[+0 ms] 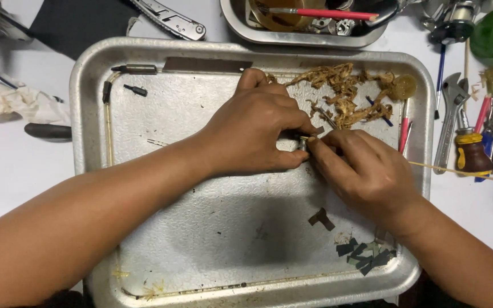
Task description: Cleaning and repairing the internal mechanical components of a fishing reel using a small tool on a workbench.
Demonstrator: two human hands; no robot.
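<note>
Both hands pinch one small part over the metal tray (pixel 144 114).

Left hand (pixel 252 128) and right hand (pixel 366 171) meet fingertip to fingertip; the small metal piece (pixel 303 142) sits clamped between both sets of fingers, mostly hidden. Brown fibre scraps (pixel 343 94) lie just beyond the fingers; dark cut bits (pixel 366 254) lie nearer the right wrist.

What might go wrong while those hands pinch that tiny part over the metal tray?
The small metal part, pinched between the left hand and the right hand, might slip and get lost among the brown fibre scraps or dark cut bits. The flat blade on the tray rim could nick a finger.
</note>
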